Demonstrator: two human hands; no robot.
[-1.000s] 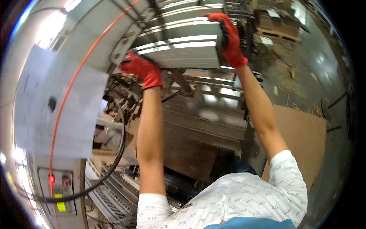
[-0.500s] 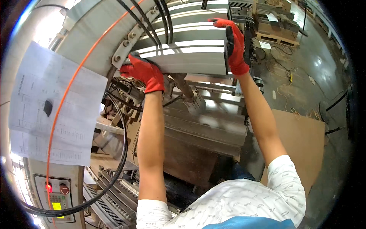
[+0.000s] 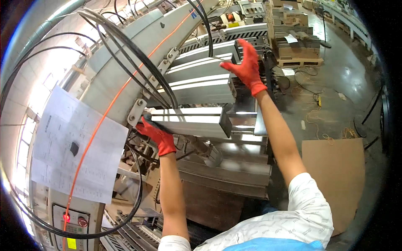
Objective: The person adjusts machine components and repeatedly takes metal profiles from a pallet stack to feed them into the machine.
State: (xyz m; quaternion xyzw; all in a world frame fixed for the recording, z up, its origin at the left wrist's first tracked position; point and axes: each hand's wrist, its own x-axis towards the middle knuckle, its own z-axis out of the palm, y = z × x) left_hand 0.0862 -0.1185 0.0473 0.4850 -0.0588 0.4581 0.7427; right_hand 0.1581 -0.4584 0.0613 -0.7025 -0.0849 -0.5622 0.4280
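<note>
Both my hands wear red gloves with dark palms. My left hand (image 3: 157, 136) is closed around the left end of the nearest grey-white metal beam (image 3: 192, 121), beside a bolted bracket (image 3: 136, 112). The beam's dark right end slants slightly toward me. Apart from that beam, my right hand (image 3: 247, 69) is raised and open, thumb and fingers spread, with nothing in it. It hovers near the right ends of the farther metal beams (image 3: 197, 90), which lie in a row beyond the nearest one.
Black hoses (image 3: 165, 94) and an orange tube (image 3: 121, 88) run along the machine frame at left. A printed sheet (image 3: 77, 142) hangs above a control panel (image 3: 73, 226). Cardboard (image 3: 335, 180) lies on the floor at right, with loose cables and a loaded pallet (image 3: 299, 62) farther off.
My right hand has come off the nearest beam's right end and opened out above the farther beams. My left hand stays at the left end. The view has shifted, showing more of the machine.
</note>
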